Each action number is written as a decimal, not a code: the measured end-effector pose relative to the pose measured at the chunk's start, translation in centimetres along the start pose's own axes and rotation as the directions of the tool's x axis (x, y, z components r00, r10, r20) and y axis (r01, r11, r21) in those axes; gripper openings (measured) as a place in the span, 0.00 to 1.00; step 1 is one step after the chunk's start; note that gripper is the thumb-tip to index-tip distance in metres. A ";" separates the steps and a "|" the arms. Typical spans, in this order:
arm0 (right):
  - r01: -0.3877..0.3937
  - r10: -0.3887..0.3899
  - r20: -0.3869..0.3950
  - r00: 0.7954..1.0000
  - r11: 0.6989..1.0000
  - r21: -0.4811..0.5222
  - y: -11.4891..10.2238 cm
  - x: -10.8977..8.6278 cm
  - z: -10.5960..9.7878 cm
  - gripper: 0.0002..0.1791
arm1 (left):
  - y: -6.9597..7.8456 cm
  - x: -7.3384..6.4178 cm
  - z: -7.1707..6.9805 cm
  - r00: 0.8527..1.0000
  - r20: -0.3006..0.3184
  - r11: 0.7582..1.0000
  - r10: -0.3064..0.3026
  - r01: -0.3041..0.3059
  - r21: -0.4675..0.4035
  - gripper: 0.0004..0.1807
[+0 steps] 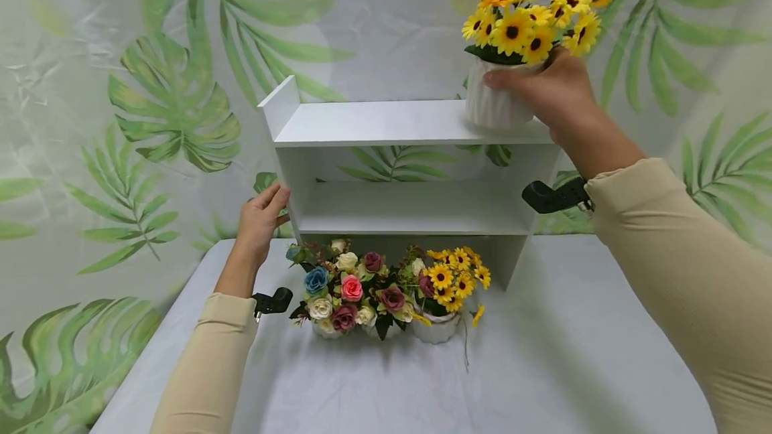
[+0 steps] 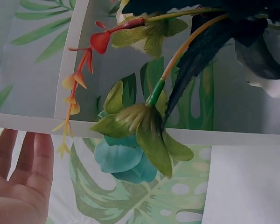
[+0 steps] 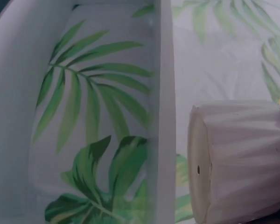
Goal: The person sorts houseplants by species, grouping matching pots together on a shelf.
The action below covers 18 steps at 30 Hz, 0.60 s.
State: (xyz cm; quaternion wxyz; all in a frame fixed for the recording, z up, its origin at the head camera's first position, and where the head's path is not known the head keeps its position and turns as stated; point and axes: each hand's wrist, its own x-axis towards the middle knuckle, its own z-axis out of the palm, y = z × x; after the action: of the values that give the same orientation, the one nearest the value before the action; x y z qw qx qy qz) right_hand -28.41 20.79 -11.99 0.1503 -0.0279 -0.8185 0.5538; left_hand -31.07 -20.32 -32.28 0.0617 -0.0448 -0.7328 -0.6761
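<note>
My right hand [image 1: 563, 96] grips a white ribbed pot [image 1: 497, 96] of yellow sunflowers [image 1: 531, 19] near its rim, over the right end of the top shelf [image 1: 368, 119]. In the right wrist view the underside of the pot [image 3: 242, 161] shows, with a gap between it and the shelf board [image 3: 164, 112]. My left hand [image 1: 259, 220] rests its fingers against the left side of the white shelf unit [image 1: 413, 206]. Those fingers [image 2: 41, 156] look fairly straight against the panel in the left wrist view.
Several potted flowers stand in front of the unit on the white table [image 1: 392, 394]: mixed roses [image 1: 352, 288] at left and centre, small sunflowers [image 1: 458, 276] at right. A teal flower [image 2: 123, 156] hangs close to the left wrist camera. Behind is a leaf-print cloth [image 1: 175, 106].
</note>
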 end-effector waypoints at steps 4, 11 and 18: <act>-0.033 0.033 -0.004 0.999 0.998 0.058 0.2 0.8 0.3 0.50 | 0.0 0.0 0.1 1.000 0.004 1.000 0.010 -0.010 0.011 0.34; -0.066 0.067 -0.032 0.997 0.997 0.039 0.8 2.0 1.1 0.51 | -0.1 -0.3 -0.1 1.000 0.009 1.000 0.003 -0.003 0.018 0.35; -0.066 0.066 -0.028 0.997 0.998 0.017 2.0 2.5 1.3 0.50 | 0.0 -0.3 0.0 1.000 -0.012 1.000 0.008 -0.008 0.017 0.34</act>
State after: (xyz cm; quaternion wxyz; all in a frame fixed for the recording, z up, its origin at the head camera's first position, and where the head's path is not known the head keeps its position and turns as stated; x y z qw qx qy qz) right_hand -31.38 20.92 -13.76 0.1440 -0.0617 -0.8103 0.5647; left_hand -30.74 -20.35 -32.35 0.0692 -0.0434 -0.7379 -0.6700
